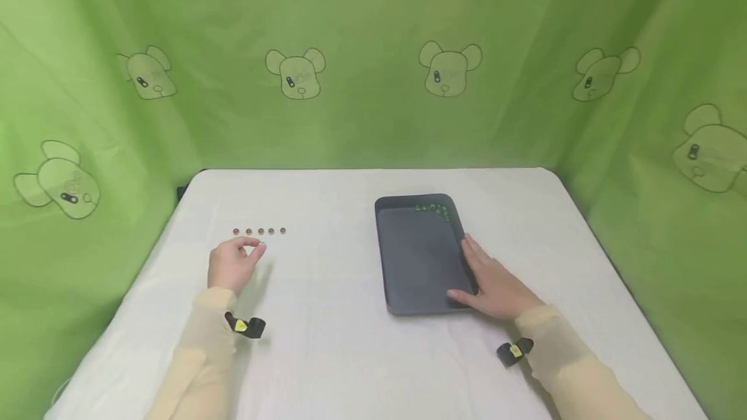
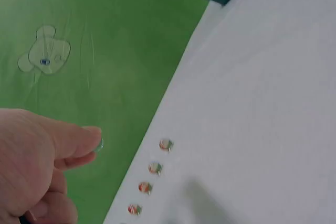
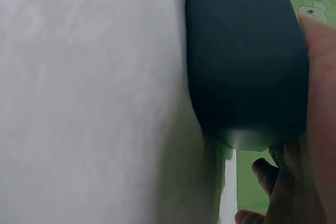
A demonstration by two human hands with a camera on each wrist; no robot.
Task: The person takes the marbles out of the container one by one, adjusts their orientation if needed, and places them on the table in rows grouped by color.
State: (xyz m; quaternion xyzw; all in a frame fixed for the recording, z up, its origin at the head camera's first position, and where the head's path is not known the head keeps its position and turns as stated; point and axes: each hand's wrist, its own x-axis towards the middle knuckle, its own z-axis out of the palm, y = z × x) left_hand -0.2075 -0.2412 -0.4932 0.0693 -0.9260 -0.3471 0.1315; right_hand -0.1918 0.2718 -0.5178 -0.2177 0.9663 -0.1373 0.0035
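My left hand (image 1: 233, 264) is above the left part of the table, pinching a small clear, greenish glass marble (image 2: 100, 144) between thumb and forefinger. Just beyond it, several glass marbles (image 1: 260, 231) with red and green tints lie spaced in a straight row. A dark grey rectangular tray (image 1: 417, 258) is right of centre. My right hand (image 1: 496, 284) grips its near right corner, with the thumb over the near rim and the fingers along the right side. Green glass marbles (image 1: 433, 207) are bunched in the tray's far right corner.
A white cloth (image 1: 327, 355) covers the table. Green curtains (image 1: 373, 122) printed with bear heads hang behind it and on both sides. Each sleeve carries a black wrist camera, one at the left wrist (image 1: 248, 326) and one at the right wrist (image 1: 513, 352).
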